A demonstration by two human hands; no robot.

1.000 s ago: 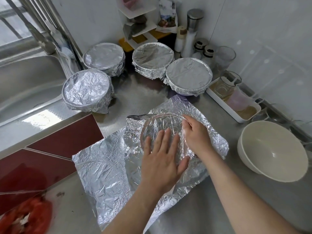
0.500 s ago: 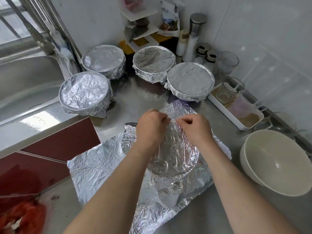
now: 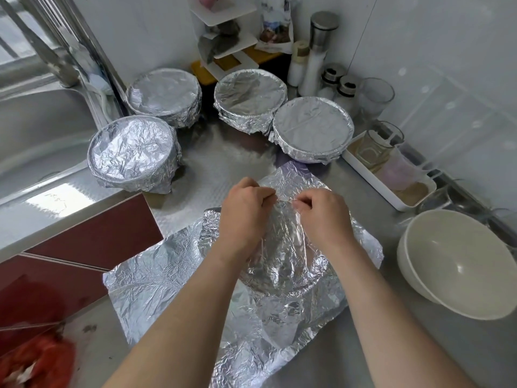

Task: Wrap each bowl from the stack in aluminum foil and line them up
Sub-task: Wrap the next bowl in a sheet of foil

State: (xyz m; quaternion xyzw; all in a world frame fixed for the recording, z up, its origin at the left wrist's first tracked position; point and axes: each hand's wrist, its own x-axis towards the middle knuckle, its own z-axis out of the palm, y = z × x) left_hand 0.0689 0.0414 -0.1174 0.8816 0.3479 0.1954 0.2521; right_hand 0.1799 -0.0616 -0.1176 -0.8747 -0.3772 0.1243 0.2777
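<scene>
Both hands are now pinching the far edge of the foil sheet [image 3: 156, 278] just above the middle of the frame, where a second ago they were lying flat on the bowl, pressing the foil to its shape. That shift suggests the shaping of the top is done and the folding-in of the loose edges is beginning. The left hand [image 3: 246, 211] is closing thumb and fingers on the foil flap, and the right hand [image 3: 321, 217] is gripping the same flap just beside it, the two nearly touching. The bowl being wrapped [image 3: 282, 264] is lying directly under and between the wrists, at centre frame, its round form showing through the crumpled foil; wide loose foil is spreading toward the lower left and lower right on the table [image 3: 229, 161]. At the right edge, an unwrapped stack of bowls [image 3: 458, 264] is waiting. Farther up, four wrapped bowls are sitting in an arc: one at the left [image 3: 131, 149], one in the upper left [image 3: 165, 93], one at upper centre [image 3: 249, 93] and one to its right [image 3: 312, 127].
</scene>
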